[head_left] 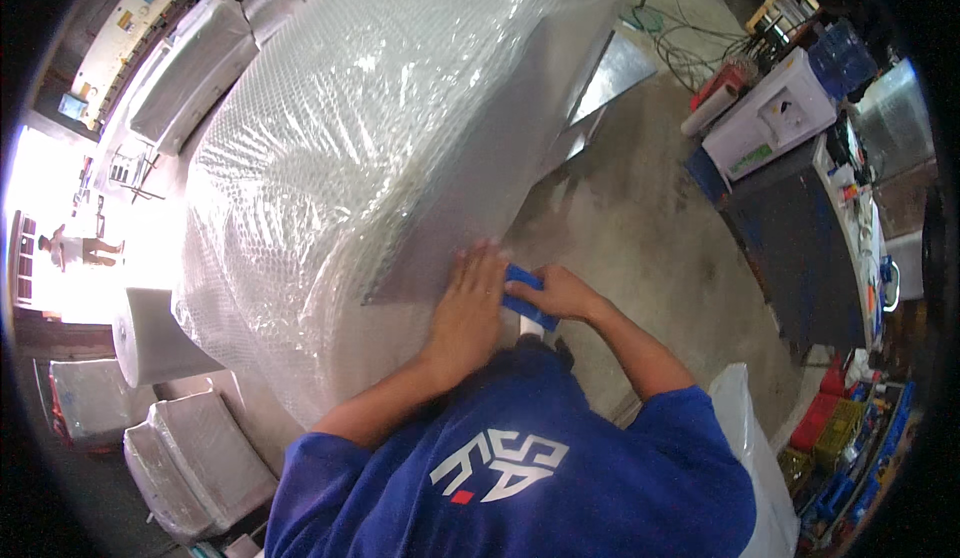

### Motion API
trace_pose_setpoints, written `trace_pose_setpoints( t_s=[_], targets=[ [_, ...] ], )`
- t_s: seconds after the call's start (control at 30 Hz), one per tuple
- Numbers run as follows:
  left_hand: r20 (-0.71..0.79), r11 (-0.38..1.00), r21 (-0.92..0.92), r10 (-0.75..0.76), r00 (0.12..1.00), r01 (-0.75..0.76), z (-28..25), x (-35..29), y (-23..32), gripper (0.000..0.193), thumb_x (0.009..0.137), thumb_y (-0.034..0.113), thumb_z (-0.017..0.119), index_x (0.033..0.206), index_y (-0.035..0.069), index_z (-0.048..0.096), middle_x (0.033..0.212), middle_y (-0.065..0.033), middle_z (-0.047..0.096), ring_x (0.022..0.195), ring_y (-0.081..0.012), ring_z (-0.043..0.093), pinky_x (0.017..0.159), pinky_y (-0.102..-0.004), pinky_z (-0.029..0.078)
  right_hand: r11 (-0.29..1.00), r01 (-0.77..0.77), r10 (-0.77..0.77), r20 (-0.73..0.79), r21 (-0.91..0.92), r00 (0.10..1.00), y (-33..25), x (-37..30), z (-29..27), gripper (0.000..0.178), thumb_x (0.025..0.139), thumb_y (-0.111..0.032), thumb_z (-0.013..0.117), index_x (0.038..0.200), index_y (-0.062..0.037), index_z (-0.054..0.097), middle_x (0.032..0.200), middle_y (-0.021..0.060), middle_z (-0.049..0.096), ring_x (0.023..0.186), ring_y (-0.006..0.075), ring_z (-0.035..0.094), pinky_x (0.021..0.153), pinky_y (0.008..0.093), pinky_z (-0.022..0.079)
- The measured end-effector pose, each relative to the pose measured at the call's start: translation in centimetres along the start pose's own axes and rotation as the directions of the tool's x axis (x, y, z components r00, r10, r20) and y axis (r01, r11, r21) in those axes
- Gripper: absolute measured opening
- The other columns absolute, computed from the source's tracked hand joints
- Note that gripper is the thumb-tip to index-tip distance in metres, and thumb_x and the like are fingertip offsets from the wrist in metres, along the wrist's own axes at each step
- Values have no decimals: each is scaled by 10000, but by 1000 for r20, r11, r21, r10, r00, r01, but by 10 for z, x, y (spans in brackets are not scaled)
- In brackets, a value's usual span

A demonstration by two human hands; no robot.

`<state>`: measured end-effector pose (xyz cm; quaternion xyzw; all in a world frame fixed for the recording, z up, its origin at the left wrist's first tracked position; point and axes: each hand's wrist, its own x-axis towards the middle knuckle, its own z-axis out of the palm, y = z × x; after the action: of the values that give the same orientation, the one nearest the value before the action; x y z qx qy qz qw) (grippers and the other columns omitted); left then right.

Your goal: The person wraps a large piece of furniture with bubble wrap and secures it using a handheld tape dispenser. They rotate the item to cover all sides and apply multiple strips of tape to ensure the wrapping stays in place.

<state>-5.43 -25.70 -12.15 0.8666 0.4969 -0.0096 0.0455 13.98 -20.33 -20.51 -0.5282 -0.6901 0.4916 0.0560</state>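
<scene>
1. Head view is filled from 10 to 1 o'clock by one very large bundle (370, 148), rounded and cloudy white under clear bubble wrap, with one flat grey panel (500, 188) showing along its right flank.
2. At 9 o'clock stands one white roll of wrap (150, 338); two smaller wrapped packages (190, 448) lie at 8 o'clock, and two more sit near 11 o'clock.
3. One white machine box (770, 113) sits on a dark bench at 2 o'clock, with one white bag (755, 438) at 4 o'clock.
4. Left hand (470, 308) lies flat and spread, palm down on the lower edge of the grey panel, gripping nothing.
5. Right hand (560, 296), just beside it at centre, is curled around one blue tape dispenser (525, 293).
6. That dispenser is small, bright blue and blocky, with a white piece below it, touching the left hand's fingers at the panel's corner.
</scene>
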Motion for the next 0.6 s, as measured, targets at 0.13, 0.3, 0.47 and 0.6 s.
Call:
trace_pose_setpoints(
  t_s=[0.13,0.3,0.47,0.6],
  targets=[
    [108,991,8,-136,985,136,66,-2,-12,904,833,240,686,1548,-121,269,1672,-240,218,1575,-379,138,1292,-500,88,913,58,-76,-29,-405,997,-18,2,-23,695,873,-657,645,891,25,775,858,273,733,804,419,743,772,501,582],
    [105,979,161,-141,984,123,74,-13,-18,902,878,306,646,1566,-112,239,1689,-242,156,1588,-362,82,1296,-483,50,774,197,-156,120,-602,980,13,-1,-46,656,858,-636,675,946,4,784,909,254,745,853,398,743,798,484,576],
    [174,932,361,-90,981,22,47,0,1,813,903,311,617,1520,-133,329,1638,-277,276,1562,-367,196,1292,-453,116,997,-20,36,226,-71,974,85,-18,-75,726,858,-659,695,974,55,764,857,228,740,783,336,726,741,437,562],
    [664,1000,-2,-7,748,11,-26,23,20,737,993,456,567,1536,-13,403,1632,-307,266,1538,-420,247,1254,-518,236,979,-13,2,57,202,998,122,-15,-101,735,874,-671,687,957,57,751,771,177,712,710,260,696,673,417,539]
  ],
)
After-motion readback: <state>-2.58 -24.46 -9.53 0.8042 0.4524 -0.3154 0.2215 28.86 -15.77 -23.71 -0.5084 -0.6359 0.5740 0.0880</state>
